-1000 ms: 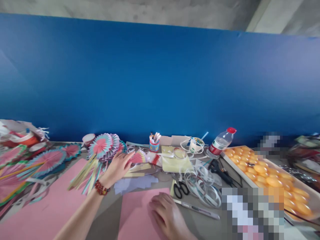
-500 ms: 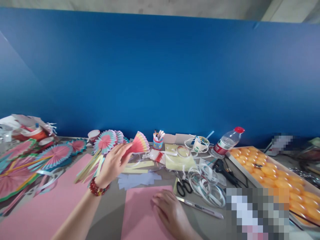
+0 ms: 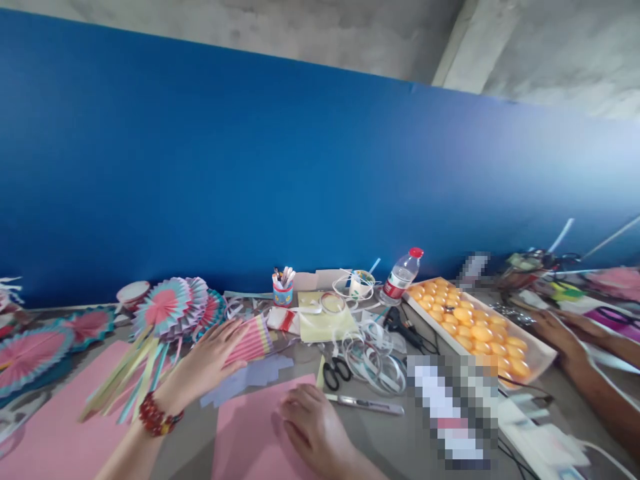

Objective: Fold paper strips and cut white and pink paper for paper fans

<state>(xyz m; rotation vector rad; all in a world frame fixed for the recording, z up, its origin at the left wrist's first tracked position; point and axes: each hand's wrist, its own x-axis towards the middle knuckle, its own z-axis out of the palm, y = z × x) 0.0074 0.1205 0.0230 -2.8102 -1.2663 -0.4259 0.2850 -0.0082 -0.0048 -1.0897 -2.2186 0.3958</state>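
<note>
My left hand [image 3: 213, 357], with a red beaded bracelet at the wrist, reaches over a pleated pink and yellow paper [image 3: 253, 340]. Its fingers are stretched out along the paper, with the thumb apart from them; part of the paper is hidden behind the hand. My right hand [image 3: 315, 427] rests, loosely bent, on a pink paper sheet [image 3: 250, 427] in front of me. Just right of that hand lie a utility knife [image 3: 370, 405] and black-handled scissors [image 3: 337, 373]. Lilac paper strips [image 3: 250, 379] lie between the pleated paper and the sheet.
Paper rosettes [image 3: 163, 307] with streamers lie left. Behind stand a pen cup [image 3: 283, 293] and a water bottle [image 3: 401, 277]. Coiled ribbons [image 3: 375, 360], a black glue gun [image 3: 403, 330] and a box of orange balls [image 3: 543, 350] are right. Another person's hands [image 3: 560, 337] work at far right.
My left hand has come down with the pleated paper, which was fanned upright and now lies lower. The view has swung right, bringing another person's hands into sight. My right hand stays on the pink sheet.
</note>
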